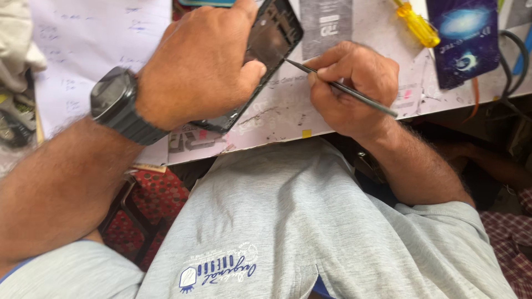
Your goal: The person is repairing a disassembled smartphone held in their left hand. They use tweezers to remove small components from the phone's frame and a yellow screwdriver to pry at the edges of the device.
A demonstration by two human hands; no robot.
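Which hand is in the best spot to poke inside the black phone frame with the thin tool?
The right hand. It grips the thin dark metal pick like a pencil, tip at the black rectangular phone frame. The left hand is busy steadying that frame.

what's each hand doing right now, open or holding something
Left hand: closed on the black phone frame, steadying it on the table.
Right hand: closed on a thin dark tool, tip at the frame.
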